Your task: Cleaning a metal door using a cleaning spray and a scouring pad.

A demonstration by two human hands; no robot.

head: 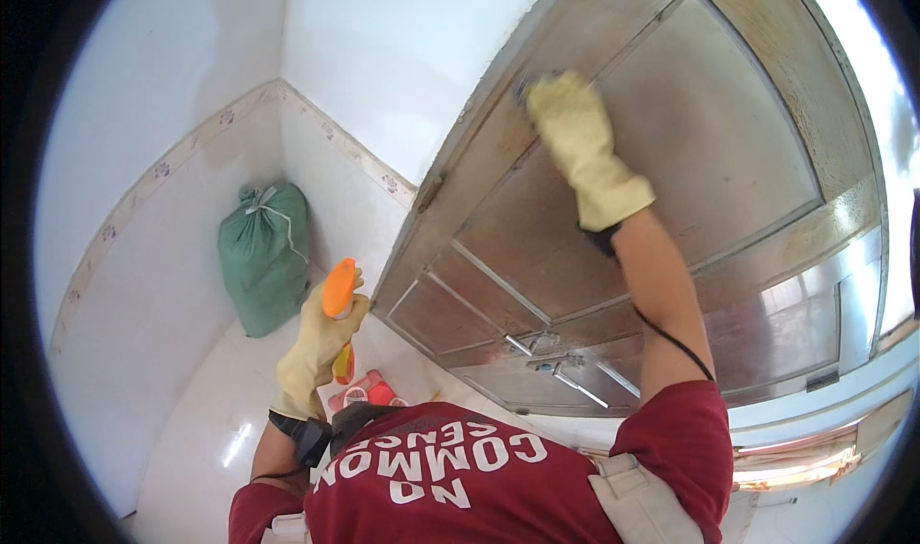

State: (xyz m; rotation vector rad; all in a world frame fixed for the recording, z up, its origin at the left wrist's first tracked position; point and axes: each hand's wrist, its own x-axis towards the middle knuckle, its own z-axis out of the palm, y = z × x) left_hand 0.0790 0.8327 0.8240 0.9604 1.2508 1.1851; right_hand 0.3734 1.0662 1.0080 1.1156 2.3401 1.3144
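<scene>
My left hand [309, 361], in a pale yellow rubber glove, grips a spray bottle with an orange trigger head [339, 289]. A yellow-and-orange part of the bottle [344, 364] shows below the fingers; the glove hides much of the rest. Up against the brown panelled door [575, 206], my right hand [571, 127] wears a matching glove and is blurred. A small grey pad [523, 89] peeks out at its fingertips, mostly covered. The door's surface looks streaked and wet in places, with brownish stains near its edge.
A tied green cloth sack [264, 256] leans in the tiled wall corner. Red-and-white items [366, 389] lie on the shiny floor [215, 414], partly behind my body. Two metal lever handles [528, 344] [578, 386] project from the door leaves. A curtain [798, 458] shows at lower right.
</scene>
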